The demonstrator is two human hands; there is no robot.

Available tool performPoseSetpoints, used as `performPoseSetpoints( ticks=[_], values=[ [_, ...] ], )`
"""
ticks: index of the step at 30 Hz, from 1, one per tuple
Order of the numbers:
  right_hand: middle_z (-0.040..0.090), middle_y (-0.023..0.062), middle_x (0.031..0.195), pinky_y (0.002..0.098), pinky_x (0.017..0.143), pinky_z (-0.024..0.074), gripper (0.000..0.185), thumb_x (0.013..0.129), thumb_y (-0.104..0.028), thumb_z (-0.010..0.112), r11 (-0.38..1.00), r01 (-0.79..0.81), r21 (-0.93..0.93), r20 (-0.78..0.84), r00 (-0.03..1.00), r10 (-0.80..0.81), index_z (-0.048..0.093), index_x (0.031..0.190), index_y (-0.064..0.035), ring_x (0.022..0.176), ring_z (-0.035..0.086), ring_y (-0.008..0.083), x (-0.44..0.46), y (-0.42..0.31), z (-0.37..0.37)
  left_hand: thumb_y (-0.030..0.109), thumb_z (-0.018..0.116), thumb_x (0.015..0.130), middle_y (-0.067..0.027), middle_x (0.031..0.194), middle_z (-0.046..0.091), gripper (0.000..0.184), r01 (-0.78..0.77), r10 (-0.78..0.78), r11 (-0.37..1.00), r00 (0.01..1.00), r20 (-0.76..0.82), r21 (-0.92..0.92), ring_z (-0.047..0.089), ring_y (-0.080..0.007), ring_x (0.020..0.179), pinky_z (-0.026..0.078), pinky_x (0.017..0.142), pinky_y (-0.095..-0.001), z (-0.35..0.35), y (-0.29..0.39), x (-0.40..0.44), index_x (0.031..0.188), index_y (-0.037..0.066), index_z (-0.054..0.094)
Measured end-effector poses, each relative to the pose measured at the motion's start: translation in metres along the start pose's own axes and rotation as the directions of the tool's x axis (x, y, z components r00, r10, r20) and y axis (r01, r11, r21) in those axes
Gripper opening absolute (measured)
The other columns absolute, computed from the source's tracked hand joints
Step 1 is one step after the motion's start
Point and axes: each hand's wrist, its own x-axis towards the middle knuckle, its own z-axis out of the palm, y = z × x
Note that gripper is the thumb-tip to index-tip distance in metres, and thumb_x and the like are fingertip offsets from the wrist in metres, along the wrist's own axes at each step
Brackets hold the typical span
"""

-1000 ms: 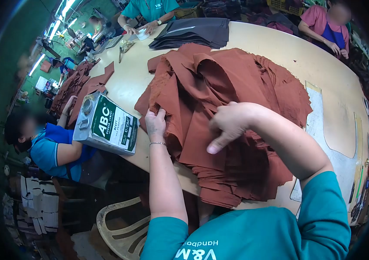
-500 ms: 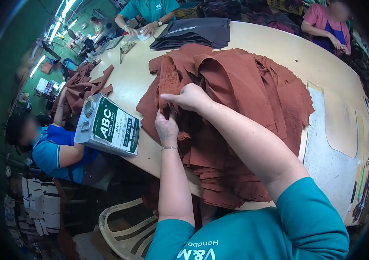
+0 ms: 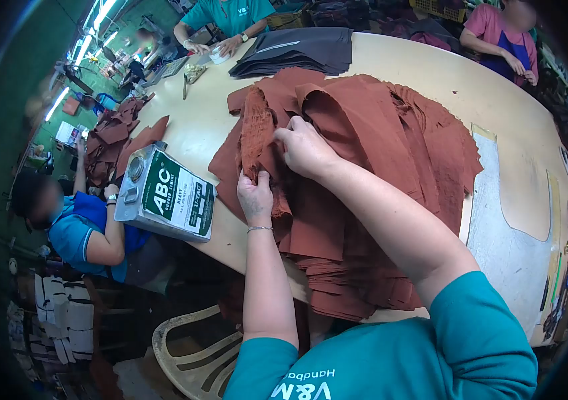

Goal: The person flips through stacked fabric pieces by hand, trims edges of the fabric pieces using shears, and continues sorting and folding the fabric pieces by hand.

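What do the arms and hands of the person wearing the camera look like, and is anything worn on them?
Both the left hand and the right hand are ungloved. A thin, silvery chain bracelet circles the left wrist; nothing shows on the right one. The forearms are uncovered up to the short, plain teal sleeves of the shirt.

right hand drawn back, more curled

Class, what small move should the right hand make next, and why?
Perhaps pinch the frayed reddish-brown cloth edge with the right hand: its curled fingers are close beside it, while the left hand holds its lower end.
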Motion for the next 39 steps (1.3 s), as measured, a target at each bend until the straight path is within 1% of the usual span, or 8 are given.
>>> performPoseSetpoints(
  ticks=[5,18,25,27,31,33,35,39],
  values=[
    [0.047,0.009,0.091,0.0404,0.077,0.0413,0.024,0.06,-0.008,0.066,0.98,0.191,-0.055,-0.139,0.97,-0.197,0.058,0.082,-0.0067,0.095,0.043,0.029,-0.002,-0.007,-0.018,0.007,0.055,0.08,-0.008,0.091,0.059,0.021,-0.019,0.023,0.996,0.999,0.048,-0.085,0.055,-0.0141,0.082,0.043,0.073,-0.0272,0.0,-0.001,0.001,0.097,-0.003,0.054],
    [0.054,-0.0019,0.079,0.0368,0.075,0.0392,0.01,0.062,-0.013,0.065,0.867,0.49,0.088,0.21,0.842,-0.497,0.058,0.07,-0.0124,0.088,0.045,0.022,0.0,0.021,-0.029,0.019,0.058,0.082,-0.0075,0.087,0.062,0.027,-0.013,0.017,0.994,0.999,0.036,-0.11,0.055,-0.0117,0.077,0.043,0.071,-0.0263,0.0,0.006,-0.001,0.096,-0.004,0.056],
    [0.053,0.0043,0.084,0.0388,0.078,0.0368,0.012,0.071,-0.012,0.054,0.884,0.467,0.015,0.651,0.667,-0.363,0.062,0.079,-0.0116,0.092,0.047,0.0225,-0.037,-0.003,-0.055,0.027,0.062,0.079,-0.007,0.08,0.06,0.033,0.219,-0.233,0.972,0.94,-0.249,-0.085,0.054,-0.0126,0.068,0.044,0.062,-0.0276,-0.021,-0.02,0.025,0.085,-0.005,0.059],
    [0.055,0.0051,0.082,0.0386,0.08,0.0361,0.012,0.073,-0.019,0.054,0.854,0.517,-0.057,0.781,0.556,-0.284,0.062,0.076,-0.0108,0.092,0.047,0.0235,-0.057,-0.003,-0.083,0.024,0.06,0.081,-0.0045,0.081,0.06,0.029,0.329,-0.375,0.896,0.92,-0.112,-0.298,0.054,-0.0105,0.069,0.044,0.062,-0.0259,-0.045,-0.033,0.038,0.088,-0.003,0.059],
    [0.058,0.008,0.073,0.0375,0.081,0.0354,0.036,0.078,-0.042,0.051,0.881,0.459,-0.116,0.938,0.341,-0.054,0.063,0.069,-0.0085,0.088,0.051,0.0266,-0.049,-0.004,-0.112,0.021,0.057,0.083,-0.0026,0.084,0.059,0.025,0.214,-0.194,0.861,0.977,0.091,-0.462,0.053,-0.0077,0.074,0.043,0.064,-0.0224,-0.033,-0.024,0.042,0.094,-0.002,0.059],
    [0.059,0.0151,0.067,0.0436,0.071,0.0395,0.062,0.075,-0.061,0.042,0.959,0.178,-0.221,0.829,0.553,0.089,0.062,0.063,-0.0033,0.07,0.056,0.0345,-0.035,-0.022,-0.111,0.02,0.055,0.084,-0.0016,0.085,0.059,0.024,0.101,-0.067,0.887,0.994,0.09,-0.45,0.052,-0.0067,0.076,0.042,0.066,-0.021,-0.016,-0.017,0.034,0.096,-0.001,0.058],
    [0.057,0.0182,0.075,0.0409,0.064,0.0463,0.042,0.081,-0.04,0.05,0.945,0.208,-0.251,0.449,0.89,-0.077,0.057,0.075,0.0013,0.072,0.057,0.0324,-0.026,-0.032,-0.078,0.019,0.055,0.085,-0.002,0.09,0.059,0.024,0.079,-0.053,0.945,0.994,0.091,-0.317,0.051,-0.0064,0.08,0.041,0.07,-0.0207,-0.012,0.005,0.019,0.098,0.0,0.057],
    [0.053,0.012,0.081,0.0368,0.069,0.0464,0.012,0.071,-0.01,0.051,0.981,0.17,-0.098,0.004,0.985,-0.171,0.053,0.08,-0.0022,0.082,0.054,0.0291,0.001,-0.03,0.005,0.018,0.053,0.085,-0.0049,0.097,0.058,0.026,0.099,-0.058,0.911,0.992,0.113,-0.401,0.052,-0.0087,0.085,0.041,0.074,-0.022,-0.016,0.003,0.015,0.102,-0.002,0.056]
  ],
)
